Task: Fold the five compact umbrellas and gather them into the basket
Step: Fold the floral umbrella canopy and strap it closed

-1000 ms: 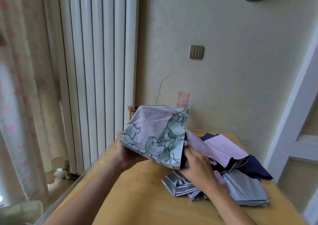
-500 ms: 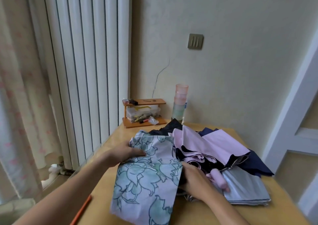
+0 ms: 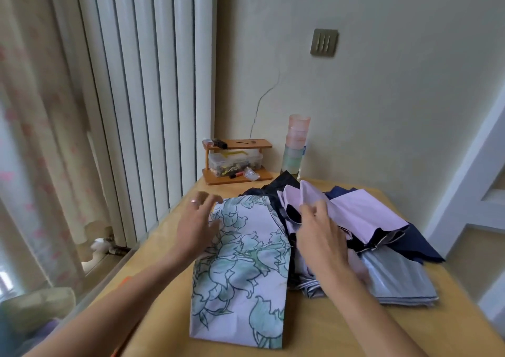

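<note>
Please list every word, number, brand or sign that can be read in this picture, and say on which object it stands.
No text can be read anywhere in this view.
Wall plate: three upright bars only, no letters.
Clear box in the wooden shelf: any print is too small and blurred to read.
Floral umbrella: flower pattern, no words.

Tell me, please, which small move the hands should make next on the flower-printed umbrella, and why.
Probably lower the left hand onto the pale flower-printed umbrella fabric and fold its long left edge inward. The fabric lies spread flat on the yellow wooden table, not yet rolled, and the left hand is open at that edge.
</note>
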The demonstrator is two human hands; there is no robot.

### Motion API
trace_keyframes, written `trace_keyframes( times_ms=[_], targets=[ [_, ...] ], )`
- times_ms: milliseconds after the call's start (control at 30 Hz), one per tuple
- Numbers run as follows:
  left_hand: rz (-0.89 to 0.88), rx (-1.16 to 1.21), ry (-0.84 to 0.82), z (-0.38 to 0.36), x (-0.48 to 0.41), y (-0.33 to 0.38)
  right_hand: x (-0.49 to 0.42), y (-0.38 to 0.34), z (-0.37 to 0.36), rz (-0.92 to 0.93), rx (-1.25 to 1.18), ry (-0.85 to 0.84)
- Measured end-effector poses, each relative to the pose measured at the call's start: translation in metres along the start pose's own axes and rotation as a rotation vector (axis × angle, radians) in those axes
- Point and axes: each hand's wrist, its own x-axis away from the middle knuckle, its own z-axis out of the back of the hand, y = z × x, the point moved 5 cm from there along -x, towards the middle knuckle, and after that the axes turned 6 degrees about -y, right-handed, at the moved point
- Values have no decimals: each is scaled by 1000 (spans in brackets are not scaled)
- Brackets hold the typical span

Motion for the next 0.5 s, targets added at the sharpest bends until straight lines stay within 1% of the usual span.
trace_keyframes(
  times_ms=[33, 67, 100, 133, 167, 233, 267, 300, 333, 367, 400, 467, 500],
  targets=[
    [-105, -51, -38, -1, 2, 7, 7, -18, 8, 113, -87, 94],
    [-149, -74, -91, -4, 6, 12, 13, -35, 9, 267, -192, 130],
    [-137, -73, -126, -8, 9, 14, 19, -51, 6, 401, -277, 107],
    [-63, -52, -125, -12, 12, 14, 22, -63, -2, 484, -317, 33],
    [63, -1, -95, -16, 14, 8, 23, -72, -17, 512, -304, -60],
    [404, 161, -52, -18, 21, -8, 20, -76, -50, 445, -237, -202],
    [579, 290, -95, -22, 23, -20, 19, -73, -67, 394, -220, -256],
    [717, 456, -171, -27, 25, -27, 18, -69, -83, 357, -221, -309],
    [809, 648, -258, -33, 26, -32, 17, -66, -94, 335, -233, -339],
    [866, 802, -331, -37, 25, -37, 17, -64, -101, 328, -231, -335],
    [907, 901, -400, -35, 24, -38, 17, -63, -105, 323, -218, -316],
    [909, 1009, -602, -31, 23, -31, 21, -65, -105, 324, -210, -261],
    [868, 1043, -703, -31, 21, -26, 24, -67, -104, 337, -193, -226]
  ],
)
